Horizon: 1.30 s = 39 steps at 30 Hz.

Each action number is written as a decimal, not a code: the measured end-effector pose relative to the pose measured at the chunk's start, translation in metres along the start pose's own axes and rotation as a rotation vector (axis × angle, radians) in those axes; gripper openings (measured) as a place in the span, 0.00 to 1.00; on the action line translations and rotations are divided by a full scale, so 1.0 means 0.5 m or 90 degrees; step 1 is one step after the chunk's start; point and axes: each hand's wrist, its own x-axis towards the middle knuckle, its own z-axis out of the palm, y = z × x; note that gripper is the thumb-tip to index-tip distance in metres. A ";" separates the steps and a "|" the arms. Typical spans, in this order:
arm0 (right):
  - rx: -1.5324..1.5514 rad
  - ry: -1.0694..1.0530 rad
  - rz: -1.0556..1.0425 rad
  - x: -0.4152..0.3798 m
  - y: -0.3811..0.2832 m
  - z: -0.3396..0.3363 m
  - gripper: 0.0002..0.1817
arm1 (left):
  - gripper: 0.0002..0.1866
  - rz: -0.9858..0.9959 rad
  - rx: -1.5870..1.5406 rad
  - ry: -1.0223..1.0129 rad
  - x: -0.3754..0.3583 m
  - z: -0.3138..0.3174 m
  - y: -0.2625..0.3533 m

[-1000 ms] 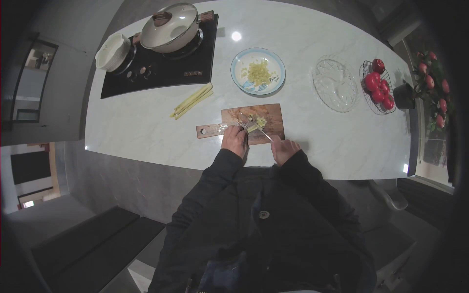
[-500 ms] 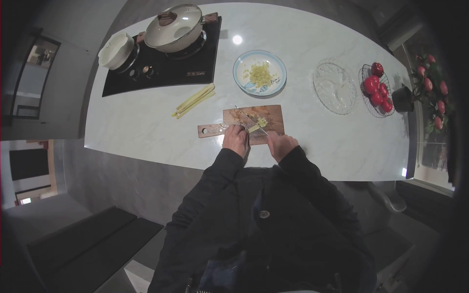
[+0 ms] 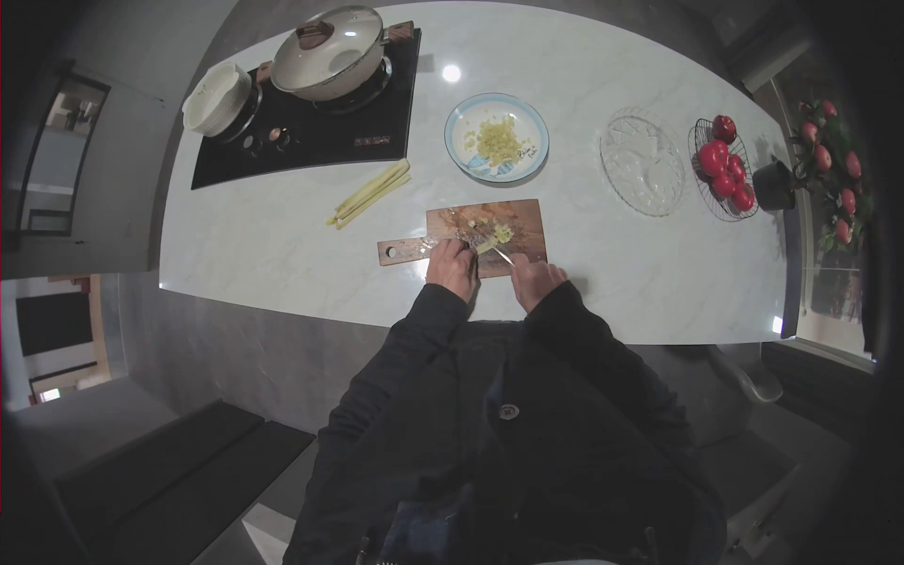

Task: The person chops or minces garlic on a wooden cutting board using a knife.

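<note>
A wooden cutting board (image 3: 524,215) lies on the counter in front of me. My left hand (image 3: 454,267) is closed, its bent fingers pressing a pale green, celery-like stalk (image 3: 487,245) onto the board. In my right hand (image 3: 535,282) is a knife (image 3: 503,255), gripped by its handle, which the fingers hide. The blade lies at the stalk, close to my left fingertips. Small chopped pieces (image 3: 503,232) sit just beyond the blade. Past the board, a blue-rimmed plate (image 3: 453,122) holds a heap of similar pale green pieces (image 3: 499,141).
Several long stalks (image 3: 370,195) rest left of the board. Behind them is a black cooktop (image 3: 311,151) with a lidded pot (image 3: 330,71) and a white bowl (image 3: 217,99). Rightward stand a clear glass dish (image 3: 644,162), a wire basket (image 3: 704,179) of red fruit (image 3: 723,165) and a dark cup (image 3: 775,185).
The knife blade has tipped and shows less of its length; its far end is no longer visible beyond the stalk. The whole view has shifted slightly. Both hands keep their grips.
</note>
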 end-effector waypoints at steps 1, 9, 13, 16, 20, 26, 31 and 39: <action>-0.013 -0.020 0.001 0.016 -0.008 -0.005 0.05 | 0.06 -0.002 0.000 -0.001 0.001 -0.004 0.003; -0.036 -0.042 -0.030 0.061 -0.009 -0.008 0.12 | 0.04 -0.019 -0.004 -0.004 0.007 -0.012 0.006; -0.042 -0.013 0.006 0.000 0.020 -0.010 0.07 | 0.07 -0.043 0.014 -0.036 0.004 -0.011 0.013; 0.015 -0.079 0.063 -0.037 0.022 -0.047 0.07 | 0.07 -0.036 0.009 -0.030 0.003 -0.004 0.007; 0.042 -0.067 0.076 -0.058 0.025 -0.051 0.07 | 0.05 -0.003 0.002 0.006 0.001 0.001 0.001; 0.016 -0.102 0.041 -0.017 0.019 -0.017 0.11 | 0.05 -0.018 -0.007 -0.001 0.003 -0.005 0.005; -0.004 0.011 -0.011 0.036 0.000 0.003 0.08 | 0.07 -0.040 0.003 -0.026 0.004 -0.012 0.012; 0.019 -0.058 0.002 -0.004 0.013 -0.023 0.08 | 0.07 -0.048 0.006 -0.043 0.004 -0.010 0.011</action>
